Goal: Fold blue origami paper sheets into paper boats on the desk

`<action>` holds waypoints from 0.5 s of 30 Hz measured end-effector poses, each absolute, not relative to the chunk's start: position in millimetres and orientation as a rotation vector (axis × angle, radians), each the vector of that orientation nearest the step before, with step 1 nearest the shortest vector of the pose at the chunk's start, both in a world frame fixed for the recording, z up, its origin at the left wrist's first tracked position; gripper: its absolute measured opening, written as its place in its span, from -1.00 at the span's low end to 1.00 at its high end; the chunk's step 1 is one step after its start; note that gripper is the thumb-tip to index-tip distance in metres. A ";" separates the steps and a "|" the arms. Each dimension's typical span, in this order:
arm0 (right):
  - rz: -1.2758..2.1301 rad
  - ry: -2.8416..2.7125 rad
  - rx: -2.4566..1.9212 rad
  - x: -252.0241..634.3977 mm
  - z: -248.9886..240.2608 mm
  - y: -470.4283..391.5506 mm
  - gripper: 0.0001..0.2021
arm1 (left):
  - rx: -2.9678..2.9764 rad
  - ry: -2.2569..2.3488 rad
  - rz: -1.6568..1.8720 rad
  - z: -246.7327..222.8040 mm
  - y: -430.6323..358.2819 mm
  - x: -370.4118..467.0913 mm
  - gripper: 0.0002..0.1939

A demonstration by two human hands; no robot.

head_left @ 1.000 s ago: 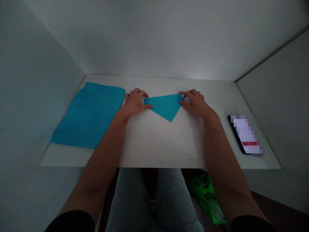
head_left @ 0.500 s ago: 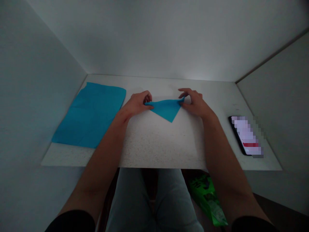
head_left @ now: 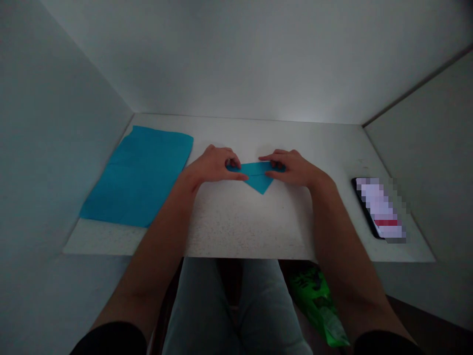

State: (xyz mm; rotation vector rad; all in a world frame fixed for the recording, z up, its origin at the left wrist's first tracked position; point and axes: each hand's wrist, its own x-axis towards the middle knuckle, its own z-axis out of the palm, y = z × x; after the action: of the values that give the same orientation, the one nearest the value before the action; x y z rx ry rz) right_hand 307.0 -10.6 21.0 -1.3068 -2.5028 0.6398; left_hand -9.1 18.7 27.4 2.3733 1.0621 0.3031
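Observation:
Between my hands lies a small piece of blue paper (head_left: 258, 168), folded so that a strip along its far side lies over a point facing me. My left hand (head_left: 218, 163) is closed on its left end, the thumb on the paper and the fingers curled behind. At the other end my right hand (head_left: 290, 167) grips the paper, its thumb on the strip's near edge and its index finger stretched along the far side. The fingers cover both ends of the paper. Left of my left hand a large blue sheet (head_left: 138, 175) lies flat.
The white tabletop (head_left: 244, 222) is walled at the back and sides. Toward its right edge lies a phone (head_left: 379, 207) with a lit, blurred screen. Below the table, by my right leg, is a green plastic bag (head_left: 320, 303).
The far edge of the small paper has been turned over toward me, and a crease line now shows across it. Both hands have come a little nearer and closer together.

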 end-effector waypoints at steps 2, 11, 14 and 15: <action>0.739 -2.527 -1.205 290.0 20.7 -13.6 -0.52 | 2.378 1.060 0.303 27.7 17.0 -5.5 -0.64; 0.847 -2.248 -1.530 307.9 12.1 -6.5 -0.65 | 2.159 1.205 0.254 21.6 27.5 -15.5 -0.61; 0.906 -2.146 -1.627 331.5 14.0 -4.9 -0.65 | 2.214 1.241 0.216 25.2 27.8 -18.0 -0.56; 0.906 -2.129 -1.652 336.1 14.4 -4.5 -0.64 | 2.250 1.257 0.202 26.5 27.4 -18.1 -0.56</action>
State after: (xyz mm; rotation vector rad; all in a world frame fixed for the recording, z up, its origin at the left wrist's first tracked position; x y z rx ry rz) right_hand 336.1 -4.5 14.4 -1.6521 -2.1287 0.9063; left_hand -18.1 27.4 26.5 2.2503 1.2572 0.2021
